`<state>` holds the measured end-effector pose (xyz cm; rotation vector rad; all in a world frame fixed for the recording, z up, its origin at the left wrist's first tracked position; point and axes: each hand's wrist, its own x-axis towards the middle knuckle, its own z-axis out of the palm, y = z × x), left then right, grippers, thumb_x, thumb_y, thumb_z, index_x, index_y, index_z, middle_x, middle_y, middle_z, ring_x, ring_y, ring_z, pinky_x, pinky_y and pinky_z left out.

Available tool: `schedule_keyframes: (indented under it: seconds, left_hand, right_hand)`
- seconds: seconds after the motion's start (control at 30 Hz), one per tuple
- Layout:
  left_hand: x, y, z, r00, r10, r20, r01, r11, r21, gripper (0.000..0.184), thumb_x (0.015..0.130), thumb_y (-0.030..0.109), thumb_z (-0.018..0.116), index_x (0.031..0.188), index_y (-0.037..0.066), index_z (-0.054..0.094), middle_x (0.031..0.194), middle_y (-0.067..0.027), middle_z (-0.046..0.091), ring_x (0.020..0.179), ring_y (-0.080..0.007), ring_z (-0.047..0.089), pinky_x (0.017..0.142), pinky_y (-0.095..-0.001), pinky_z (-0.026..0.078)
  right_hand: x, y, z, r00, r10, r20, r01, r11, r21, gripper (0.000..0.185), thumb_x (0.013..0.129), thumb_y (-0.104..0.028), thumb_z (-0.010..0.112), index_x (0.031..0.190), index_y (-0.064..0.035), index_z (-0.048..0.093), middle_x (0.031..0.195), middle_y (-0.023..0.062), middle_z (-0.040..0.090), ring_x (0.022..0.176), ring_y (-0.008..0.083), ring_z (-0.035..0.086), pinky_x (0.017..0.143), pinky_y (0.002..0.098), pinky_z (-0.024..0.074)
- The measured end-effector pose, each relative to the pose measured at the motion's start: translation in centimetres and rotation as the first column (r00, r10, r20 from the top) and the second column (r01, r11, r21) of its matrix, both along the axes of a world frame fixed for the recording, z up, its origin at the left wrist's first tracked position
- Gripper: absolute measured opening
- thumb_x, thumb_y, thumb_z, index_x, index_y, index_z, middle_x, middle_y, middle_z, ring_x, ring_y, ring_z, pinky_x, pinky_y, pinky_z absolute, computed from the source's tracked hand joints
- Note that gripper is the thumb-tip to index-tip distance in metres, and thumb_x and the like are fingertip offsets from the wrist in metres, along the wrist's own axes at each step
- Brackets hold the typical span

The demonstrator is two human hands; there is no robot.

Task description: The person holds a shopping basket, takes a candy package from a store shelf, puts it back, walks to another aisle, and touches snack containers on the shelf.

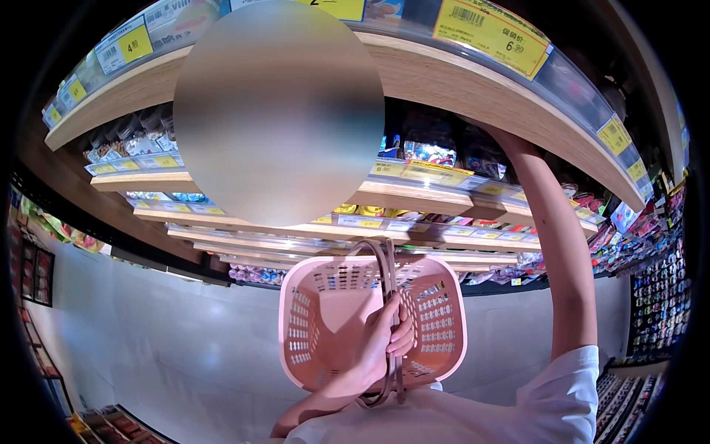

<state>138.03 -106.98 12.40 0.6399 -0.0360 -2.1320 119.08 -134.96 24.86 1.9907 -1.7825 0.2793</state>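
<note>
A pale pink, perforated plastic basket (344,303) hangs open side up, its brownish handles (386,270) gathered in the left hand (388,334).

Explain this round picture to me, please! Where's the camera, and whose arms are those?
There's no robot here, just a person with bare hands. The picture comes from a camera worn on that person's head, looking forward and down, so you see their own arms. The left hand holds the handles of a pink basket. The right arm reaches in under a wooden shelf, where the right hand is hidden, so I can't tell whether it holds anything. Packets and clear containers sit on the shelf below, with yellow price labels along the edges. The blurry circle covers part of the view.
</note>
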Motion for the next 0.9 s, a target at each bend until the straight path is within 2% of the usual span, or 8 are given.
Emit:
schedule_keyframes:
  seconds: [0.4,0.9]
  left_hand:
    - [0.3,0.1,-0.2,0.999,-0.019,-0.036,0.02,1.0,0.016,0.03,0.091,0.034,0.04,0.076,0.008,0.04,0.049,0.0054,0.025,0.037,-0.0031,0.021,0.035,-0.0171,0.018]
    - [0.1,0.0,-0.1,1.0,-0.009,-0.014,0.009,1.0,-0.01,0.031,0.091,0.034,0.041,0.075,0.009,0.043,0.047,0.0055,0.025,0.036,-0.0032,0.021,0.034,-0.0176,0.018]
  right_hand:
    - [0.4,0.9,0.2,0.999,0.05,0.002,-0.05,0.998,0.04,0.054,0.084,-0.046,0.047,0.126,-0.0131,0.039,0.125,0.0115,0.043,0.115,0.024,0.042,0.096,0.0332,0.0343]
    - [1.6,0.7,0.2,0.996,0.092,0.018,-0.092,0.996,0.02,0.055,0.084,-0.047,0.046,0.127,-0.0137,0.037,0.126,0.0111,0.042,0.115,0.0236,0.042,0.096,0.0327,0.0339]
